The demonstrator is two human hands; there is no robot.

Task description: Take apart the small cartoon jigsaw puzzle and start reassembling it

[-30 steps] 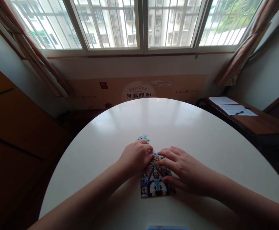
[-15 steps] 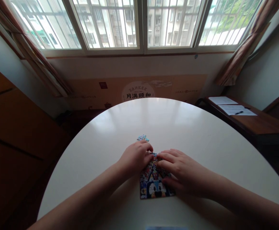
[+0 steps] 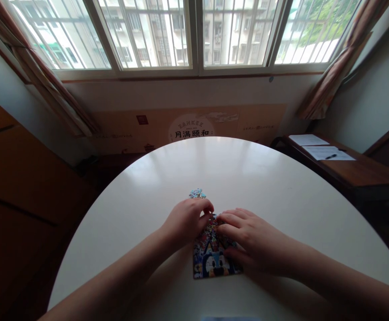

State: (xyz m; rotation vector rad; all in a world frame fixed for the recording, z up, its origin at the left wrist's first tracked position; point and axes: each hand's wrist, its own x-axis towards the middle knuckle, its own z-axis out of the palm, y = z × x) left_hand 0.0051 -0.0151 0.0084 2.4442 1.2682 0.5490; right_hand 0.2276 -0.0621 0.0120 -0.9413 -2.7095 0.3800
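Observation:
A colourful picture sheet that looks like a small jigsaw puzzle (image 3: pixel 216 263), with a blue cartoon face at its near end, lies flat on the white round table (image 3: pixel 141 285). My left hand (image 3: pixel 189 220) is at its far left edge, thumb and forefinger pinched together; whatever is between the fingertips is too small to name. My right hand (image 3: pixel 248 236) rests over the right side of the sheet, its fingers spread on the surface. Just beyond my left hand sits a little heap of loose light-blue pieces (image 3: pixel 197 193).
Past the table's far edge stands a printed cardboard panel (image 3: pixel 191 122) under the window. At the right, a brown side table (image 3: pixel 375 171) holds papers (image 3: pixel 326 153) and a pen. The edge of a bluish item (image 3: pixel 231 318) shows at the bottom.
My left hand's thumb and forefinger have shifted slightly at the sheet's far edge. My right hand stays over the sheet. The whole view has moved a little.

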